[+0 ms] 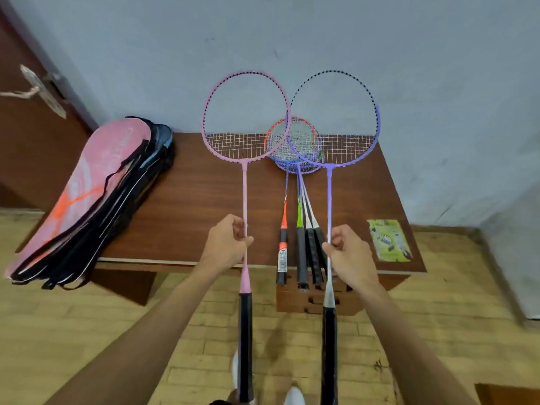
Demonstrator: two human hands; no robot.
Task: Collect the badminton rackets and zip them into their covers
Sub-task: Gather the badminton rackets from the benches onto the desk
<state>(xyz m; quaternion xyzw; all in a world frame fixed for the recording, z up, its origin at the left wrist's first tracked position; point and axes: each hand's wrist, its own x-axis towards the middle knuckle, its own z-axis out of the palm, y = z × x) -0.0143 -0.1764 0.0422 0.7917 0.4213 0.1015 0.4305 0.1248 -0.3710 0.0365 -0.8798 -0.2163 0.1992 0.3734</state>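
Observation:
My left hand [226,244] grips the thin shaft of a pink racket [245,185], held upright above the table with its black handle pointing down toward me. My right hand [349,255] grips the shaft of a purple racket [329,188] the same way; the two heads overlap at their inner edges. Between them, several more rackets [298,206] lie stacked on the wooden table [190,200], handles sticking out over its front edge. A pile of racket covers [87,197], pink one on top, lies at the table's left end and overhangs the edge.
A green printed card [388,239] lies at the table's right front corner. A grey wall stands right behind the table. A brown door with a metal handle [43,89] is at the left. Tiled floor lies below, with my feet at the bottom.

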